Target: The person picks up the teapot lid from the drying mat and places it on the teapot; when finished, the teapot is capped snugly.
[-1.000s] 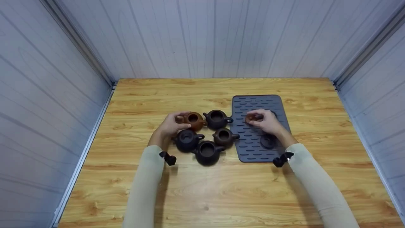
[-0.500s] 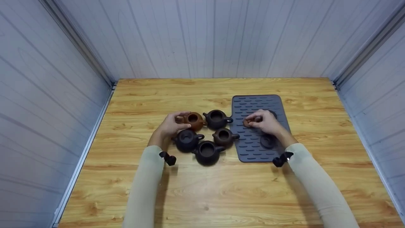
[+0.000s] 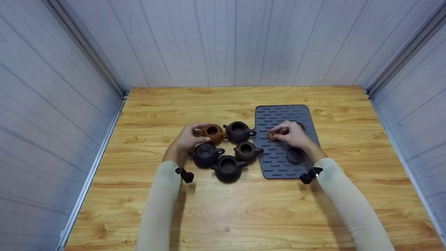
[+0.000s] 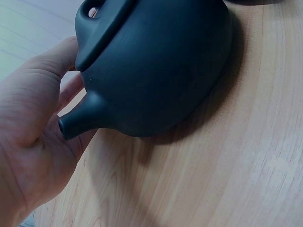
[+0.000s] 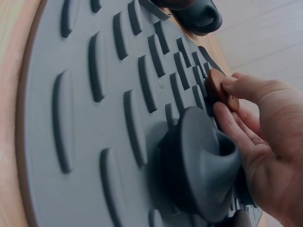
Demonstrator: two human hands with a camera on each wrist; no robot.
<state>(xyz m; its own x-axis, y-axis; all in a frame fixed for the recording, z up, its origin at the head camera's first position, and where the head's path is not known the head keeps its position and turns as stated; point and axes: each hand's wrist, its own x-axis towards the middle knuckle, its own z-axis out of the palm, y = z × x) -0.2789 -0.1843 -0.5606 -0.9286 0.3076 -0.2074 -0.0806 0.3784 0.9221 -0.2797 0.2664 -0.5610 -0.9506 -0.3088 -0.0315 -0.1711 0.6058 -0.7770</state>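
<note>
Left of the mat (image 3: pixel 273 113), the orange teapot (image 3: pixel 216 137) is partly covered by the left hand (image 3: pixel 187 138). On the mat, the brown lid (image 3: pixel 270 135) and a dark lid (image 3: pixel 301 126) are partly hidden by the right hand (image 3: pixel 293 135). In the left wrist view, the black teapot (image 4: pixel 161 66) is cut off above.

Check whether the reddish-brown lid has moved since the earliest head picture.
Yes: the reddish-brown lid has shifted slightly left and down in that view, closer to the left edge of the gray mat.
</note>
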